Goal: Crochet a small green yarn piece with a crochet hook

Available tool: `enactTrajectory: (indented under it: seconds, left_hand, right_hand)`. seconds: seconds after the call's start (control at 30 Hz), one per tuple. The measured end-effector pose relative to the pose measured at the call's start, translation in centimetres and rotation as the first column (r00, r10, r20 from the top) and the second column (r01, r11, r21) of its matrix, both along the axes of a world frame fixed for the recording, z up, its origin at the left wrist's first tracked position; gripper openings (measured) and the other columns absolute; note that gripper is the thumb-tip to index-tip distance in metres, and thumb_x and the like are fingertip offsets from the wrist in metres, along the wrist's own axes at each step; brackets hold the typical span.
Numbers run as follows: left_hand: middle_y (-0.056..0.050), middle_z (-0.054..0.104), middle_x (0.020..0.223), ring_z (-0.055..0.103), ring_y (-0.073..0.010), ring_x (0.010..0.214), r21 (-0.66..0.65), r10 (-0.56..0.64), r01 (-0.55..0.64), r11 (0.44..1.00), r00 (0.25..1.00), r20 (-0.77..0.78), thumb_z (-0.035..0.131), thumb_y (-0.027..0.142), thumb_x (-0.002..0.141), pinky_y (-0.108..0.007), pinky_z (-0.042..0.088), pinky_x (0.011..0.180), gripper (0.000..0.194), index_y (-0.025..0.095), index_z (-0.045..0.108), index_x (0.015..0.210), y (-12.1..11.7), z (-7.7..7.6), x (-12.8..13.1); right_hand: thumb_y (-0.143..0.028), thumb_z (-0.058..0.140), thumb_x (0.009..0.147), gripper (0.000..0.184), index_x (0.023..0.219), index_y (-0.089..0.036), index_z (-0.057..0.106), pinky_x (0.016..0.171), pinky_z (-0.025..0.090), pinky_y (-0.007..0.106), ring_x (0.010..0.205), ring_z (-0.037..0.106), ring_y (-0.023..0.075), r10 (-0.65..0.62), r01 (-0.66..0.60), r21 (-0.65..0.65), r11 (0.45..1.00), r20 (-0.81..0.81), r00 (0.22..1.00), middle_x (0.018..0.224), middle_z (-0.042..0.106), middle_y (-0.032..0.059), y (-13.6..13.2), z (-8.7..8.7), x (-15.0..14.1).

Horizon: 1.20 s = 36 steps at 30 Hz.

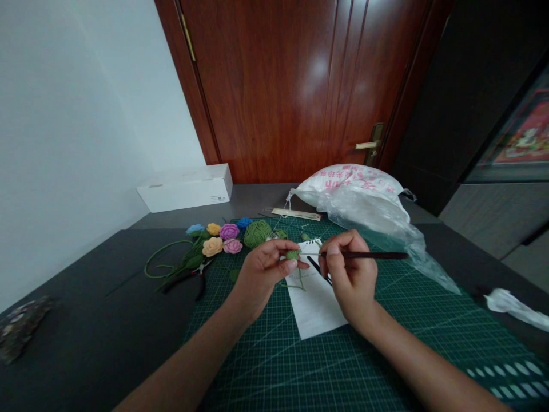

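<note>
Between the thumb and fingers of my left hand is a small green crochet piece, with a loose yarn tail hanging below it. My right hand grips a crochet hook with a dark handle, and its thin metal shaft points left to the green piece. Whether the hook tip is inside a stitch is too small to tell. Under both hands lies a white notepad page, partly covered by a dark pen-like item. A ball of green yarn sits just beyond my left hand.
Several crocheted flowers and black-handled pliers lie to the left. A green cutting mat covers the dark table. Farther back are a white box, a wooden ruler and a stuffed plastic bag.
</note>
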<state>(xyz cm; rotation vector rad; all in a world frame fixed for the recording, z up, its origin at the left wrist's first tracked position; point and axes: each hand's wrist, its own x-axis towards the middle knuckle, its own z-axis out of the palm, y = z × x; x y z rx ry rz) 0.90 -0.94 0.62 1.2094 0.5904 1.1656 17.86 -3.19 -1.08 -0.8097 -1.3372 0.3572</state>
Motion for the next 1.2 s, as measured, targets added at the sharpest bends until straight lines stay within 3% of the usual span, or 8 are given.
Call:
enactTrajectory:
  seconds: [0.63, 0.83, 1.2]
  left_hand:
    - [-0.004, 0.078, 0.088, 0.075, -0.0188, 0.080, -0.020, -0.034, 0.035, 0.999, 0.999, 0.018, 0.083, 0.014, 0.076, -0.034, 0.055, 0.084, 0.023, 0.016, 0.076, 0.098, -0.13, 0.13, -0.05]
    - [-0.004, 0.079, 0.087, 0.075, -0.0180, 0.080, -0.022, -0.048, 0.049, 0.999, 0.998, 0.039, 0.084, 0.014, 0.076, -0.031, 0.054, 0.083, 0.023, 0.016, 0.076, 0.097, -0.12, 0.12, -0.08]
    - [-0.003, 0.079, 0.089, 0.074, -0.0162, 0.082, -0.025, -0.084, 0.085, 0.996, 0.995, 0.058, 0.083, 0.015, 0.077, -0.031, 0.057, 0.085, 0.023, 0.016, 0.077, 0.099, -0.08, 0.05, 0.05]
  right_hand:
    - [-0.018, 0.052, 0.097, 0.013, 0.085, -0.023, 0.053, 0.059, 0.044, 0.032, 0.064, 0.055, 0.0152, -0.059, 0.056, 0.043, 0.998, 0.061, 0.996, 0.074, 0.055, -0.0008, 0.03, 0.13, 0.04]
    - [-0.018, 0.053, 0.098, 0.013, 0.085, -0.023, 0.053, 0.056, 0.040, 0.030, 0.059, 0.051, 0.0140, -0.024, 0.016, 0.083, 0.996, 0.092, 0.995, 0.072, 0.053, -0.0022, -0.08, -0.07, 0.04]
    - [-0.016, 0.057, 0.096, 0.011, 0.088, -0.023, 0.054, 0.061, 0.043, 0.032, 0.064, 0.056, 0.0146, -0.077, 0.051, 0.171, 0.984, 0.148, 0.986, 0.076, 0.058, -0.0016, 0.10, -0.46, 0.15]
